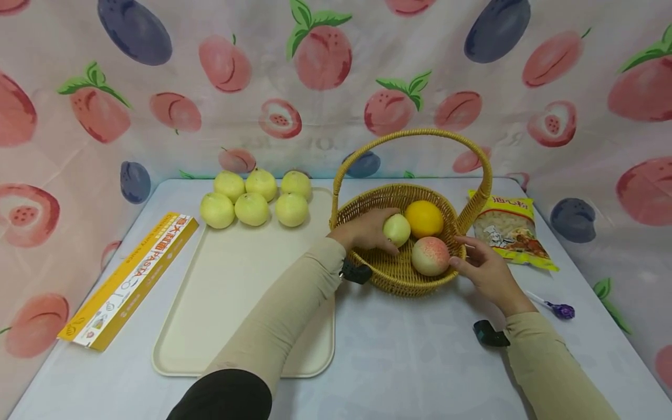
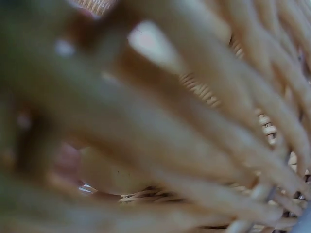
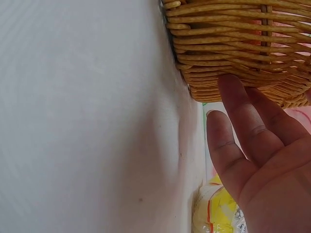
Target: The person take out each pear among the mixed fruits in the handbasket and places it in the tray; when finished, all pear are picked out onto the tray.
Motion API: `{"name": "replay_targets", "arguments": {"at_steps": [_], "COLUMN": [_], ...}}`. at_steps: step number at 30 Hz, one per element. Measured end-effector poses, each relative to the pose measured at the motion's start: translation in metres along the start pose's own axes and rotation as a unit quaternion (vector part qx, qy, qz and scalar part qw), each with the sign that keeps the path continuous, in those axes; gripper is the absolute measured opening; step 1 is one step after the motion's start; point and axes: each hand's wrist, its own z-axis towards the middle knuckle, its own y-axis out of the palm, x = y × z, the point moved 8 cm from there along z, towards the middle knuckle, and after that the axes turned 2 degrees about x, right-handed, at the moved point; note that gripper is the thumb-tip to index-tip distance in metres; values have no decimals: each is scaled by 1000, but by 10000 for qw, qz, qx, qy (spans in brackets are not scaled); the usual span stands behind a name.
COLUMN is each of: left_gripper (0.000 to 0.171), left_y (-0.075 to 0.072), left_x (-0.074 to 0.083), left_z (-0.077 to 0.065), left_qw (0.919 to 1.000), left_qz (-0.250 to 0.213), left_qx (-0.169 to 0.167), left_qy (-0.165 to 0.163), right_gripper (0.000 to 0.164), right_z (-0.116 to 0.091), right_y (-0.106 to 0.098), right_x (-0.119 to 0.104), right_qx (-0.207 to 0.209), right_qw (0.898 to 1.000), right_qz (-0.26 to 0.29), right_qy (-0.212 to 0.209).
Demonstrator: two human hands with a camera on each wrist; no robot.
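In the head view, a wicker basket (image 1: pixel 399 284) with a tall arched handle stands on the table. My left hand (image 1: pixel 371 229) reaches in over its left side and holds a pale green round fruit (image 1: pixel 397 230). Beside that fruit lie an orange (image 1: pixel 424 219) and a peach (image 1: pixel 430 256), both inside the basket. My right hand (image 1: pixel 485 271) grips the basket's right rim, thumb at the edge near the peach. The right wrist view shows this hand's fingers (image 3: pixel 238 99) against the outer weave. Blurred wicker strands (image 2: pixel 194 131) fill most of the left wrist view.
Several pale green fruits (image 1: pixel 252 209) sit in two rows at the far end of a cream tray (image 1: pixel 231 291). A yellow pasta box (image 1: pixel 128 280) lies left of it. On the right are a yellow food bag (image 1: pixel 511 227) and a purple lollipop (image 1: pixel 562 310).
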Motion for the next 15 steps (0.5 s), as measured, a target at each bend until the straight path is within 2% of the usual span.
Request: {"name": "replay_targets", "arguments": {"at_steps": [6,12,15], "left_gripper": [91,84,79], "left_y": [-2,-3,-4], "left_x": [1,-3,-3], "left_z": [-2,-5,-4], "left_qw": [9999,9987,9986], "left_qz": [-26,-360,-328], "left_qx": [101,296,391], "left_qy": [-8,-212,-131], "right_gripper": [76,75,75], "right_z": [1,1,0], "right_y": [0,0,0], "right_x": [1,1,1], "right_qx": [-13,-23,-36], "right_qw": [10000,10000,10000], "right_qz": [-22,-16,-29], "right_qy": [41,38,41]}}
